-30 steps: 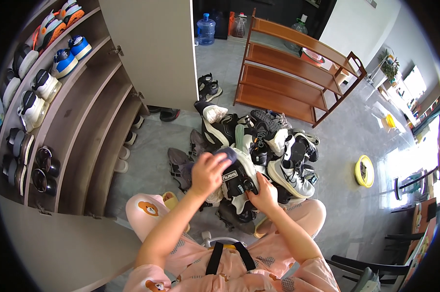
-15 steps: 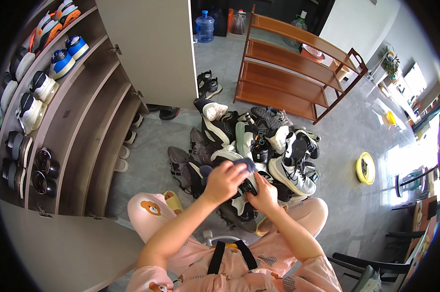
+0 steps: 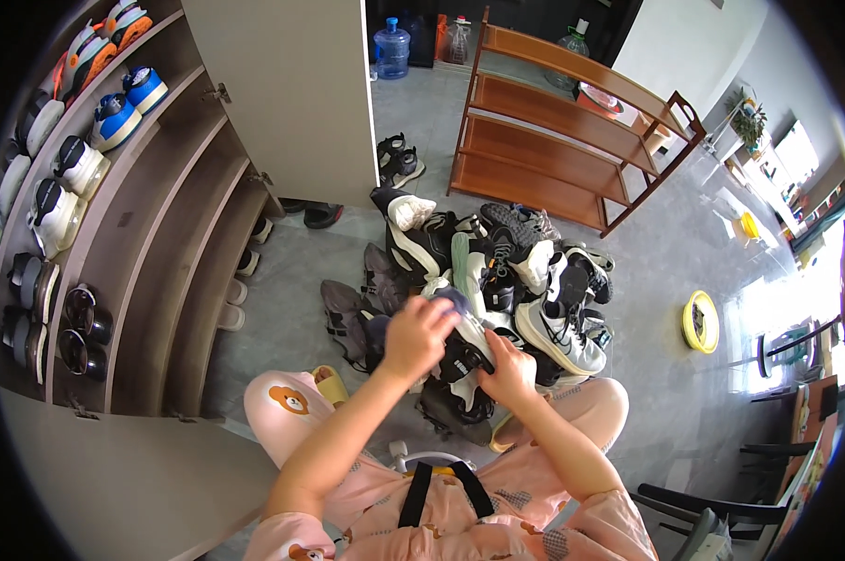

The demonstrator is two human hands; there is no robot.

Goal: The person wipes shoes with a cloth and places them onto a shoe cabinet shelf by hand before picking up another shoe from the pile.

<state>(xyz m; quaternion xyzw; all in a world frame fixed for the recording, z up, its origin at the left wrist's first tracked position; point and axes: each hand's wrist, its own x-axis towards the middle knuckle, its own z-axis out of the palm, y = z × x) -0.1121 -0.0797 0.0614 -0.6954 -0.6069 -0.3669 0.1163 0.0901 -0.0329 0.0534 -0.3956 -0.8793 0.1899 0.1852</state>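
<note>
My right hand (image 3: 509,370) grips one end of a white and black shoe (image 3: 469,330), held tilted over the pile. In my left hand (image 3: 417,338) is a dark blue cloth (image 3: 454,299), pressed against the far end of that shoe. The fingers partly cover both cloth and shoe. Around and beyond my hands lies a heap of mixed shoes, with a white and grey sneaker (image 3: 564,327) to the right, a green-and-white shoe (image 3: 463,266) in the middle and dark grey shoes (image 3: 346,313) at the left.
On the left, an open shoe cabinet (image 3: 181,201) holds blue-and-white sneakers (image 3: 116,122), white shoes (image 3: 56,217) and black slides (image 3: 81,351). Its door (image 3: 282,103) stands out over the floor. A brown wooden rack (image 3: 546,142) is beyond the heap. A yellow basin (image 3: 700,322) sits to the right.
My left hand and the cloth have shifted a little left and away from my right hand, uncovering more of the shoe. The right hand keeps its grip in nearly the same place.
</note>
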